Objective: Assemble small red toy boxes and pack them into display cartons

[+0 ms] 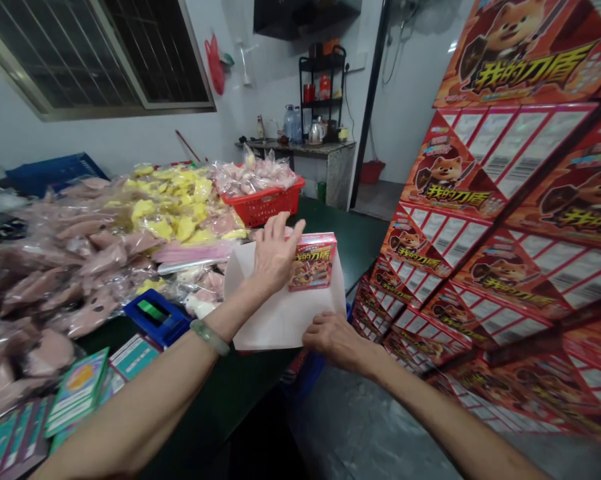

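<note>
An unfolded cardboard carton (pixel 275 327), white inside with its side flaps raised, lies at the table's edge in front of me. Against its far side stands a small red printed box (pixel 314 273) with yellow lettering. My left hand (pixel 276 257) is over the carton's far left part, fingers stretched out and thumb beside the small box; whether it touches the box is unclear. A green bangle (pixel 210 337) circles the left wrist. At the near right corner, my right hand (pixel 333 340) has its fingers curled onto the carton's edge.
Bagged pink and yellow pieces (pixel 180 200) are heaped on the left of the green table (pixel 353 223). A red basket (pixel 270 203) holds more bags. A blue tape dispenser (pixel 157 317) and card stacks (pixel 80 387) lie nearer. Red printed cartons (pixel 450 180) are stacked high at right.
</note>
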The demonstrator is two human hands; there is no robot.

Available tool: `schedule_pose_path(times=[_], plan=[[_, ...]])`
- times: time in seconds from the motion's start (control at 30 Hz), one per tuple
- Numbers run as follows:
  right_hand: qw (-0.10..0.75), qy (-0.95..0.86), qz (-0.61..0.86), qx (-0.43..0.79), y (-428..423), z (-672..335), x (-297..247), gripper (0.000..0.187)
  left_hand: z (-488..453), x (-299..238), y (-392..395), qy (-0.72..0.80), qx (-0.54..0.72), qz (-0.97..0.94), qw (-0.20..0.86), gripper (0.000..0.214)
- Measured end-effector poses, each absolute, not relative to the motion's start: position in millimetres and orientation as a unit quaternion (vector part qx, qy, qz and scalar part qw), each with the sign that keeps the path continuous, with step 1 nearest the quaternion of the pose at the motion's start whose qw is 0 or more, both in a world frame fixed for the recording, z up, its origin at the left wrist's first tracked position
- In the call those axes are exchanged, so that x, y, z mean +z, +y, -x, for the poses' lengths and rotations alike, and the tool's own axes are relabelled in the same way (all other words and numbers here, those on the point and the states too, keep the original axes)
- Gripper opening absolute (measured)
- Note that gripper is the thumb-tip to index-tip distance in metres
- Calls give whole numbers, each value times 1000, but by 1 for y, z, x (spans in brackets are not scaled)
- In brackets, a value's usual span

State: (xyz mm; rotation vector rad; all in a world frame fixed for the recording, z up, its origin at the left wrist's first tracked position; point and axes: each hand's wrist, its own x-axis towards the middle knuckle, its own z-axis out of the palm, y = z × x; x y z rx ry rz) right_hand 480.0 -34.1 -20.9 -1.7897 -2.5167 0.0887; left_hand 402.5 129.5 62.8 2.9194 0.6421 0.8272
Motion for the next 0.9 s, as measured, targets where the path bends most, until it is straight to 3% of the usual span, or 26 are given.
schedule_pose_path(times=[0.07, 0.27, 0.43, 0.5, 0.67, 0.77, 0.9], plan=[[25, -810, 585, 31, -34, -479, -19, 12, -409, 67, 131, 223, 208, -952, -28, 70], [24, -787, 617, -13, -37, -468, -25, 21, -409, 69, 117, 276, 164, -943, -81, 51], [136, -787, 585, -143, -35, -490, -60, 31, -401, 67, 111, 299, 171, -932, -110, 94], [161, -795, 559, -171, -35, -502, -65, 34, -386, 73, 107, 282, 189, -934, -111, 102], [258, -766, 544, -226, -45, -489, -29, 50, -294, 87, 86, 266, 280, -916, -109, 66], [334, -755, 533, -184, -42, -438, -3, 35, -204, 75, 77, 342, 241, -907, -54, 45], [384, -791, 476, -35, -14, -337, 6, 14, -66, 52, 67, 504, 205, -837, -50, 25]])
